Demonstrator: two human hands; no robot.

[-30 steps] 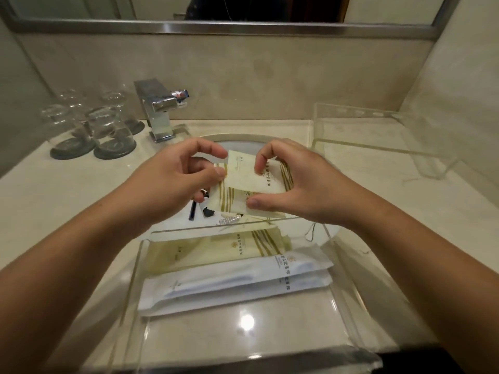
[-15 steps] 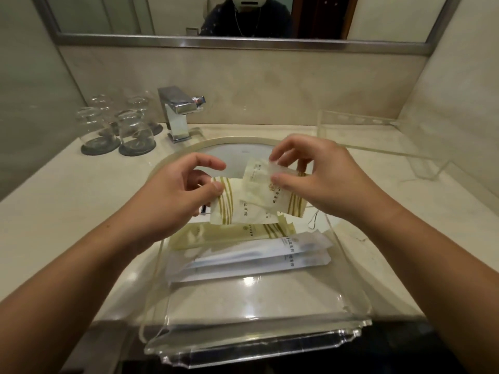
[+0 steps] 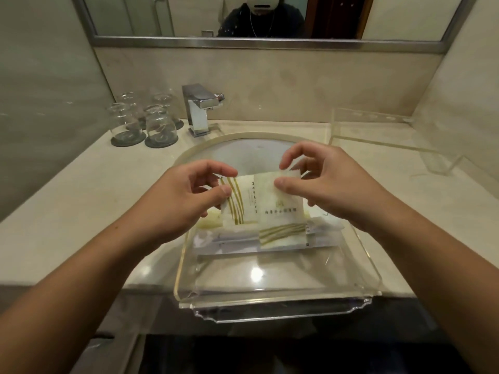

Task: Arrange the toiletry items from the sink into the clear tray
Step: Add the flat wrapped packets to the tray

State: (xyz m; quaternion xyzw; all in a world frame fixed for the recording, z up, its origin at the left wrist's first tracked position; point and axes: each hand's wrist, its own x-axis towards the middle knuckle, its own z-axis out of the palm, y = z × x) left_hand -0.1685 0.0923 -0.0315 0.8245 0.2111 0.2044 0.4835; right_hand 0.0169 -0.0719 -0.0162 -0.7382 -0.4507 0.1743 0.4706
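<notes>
My left hand (image 3: 186, 201) pinches the left edge of a cream packet with olive stripes (image 3: 239, 201). A second cream packet (image 3: 280, 211) hangs from my right hand (image 3: 324, 184), which grips its top corner; it overlaps the first packet on the right. Both packets hang over the far end of the clear tray (image 3: 278, 306), which sits on the counter's front edge. Inside the tray lie two long white sachets (image 3: 235, 240) and a cream striped packet (image 3: 208, 224), partly hidden. The sink bowl (image 3: 243, 155) lies behind my hands.
A chrome tap (image 3: 201, 109) stands behind the sink. Several upturned glasses on dark coasters (image 3: 145, 122) stand at the back left. A clear acrylic stand (image 3: 378, 141) is at the back right. A mirror (image 3: 264, 17) spans the wall.
Both hands have carried the two packets from above the sink to over the tray. The right packet turned so its stripes point down. The view lifted, showing more mirror.
</notes>
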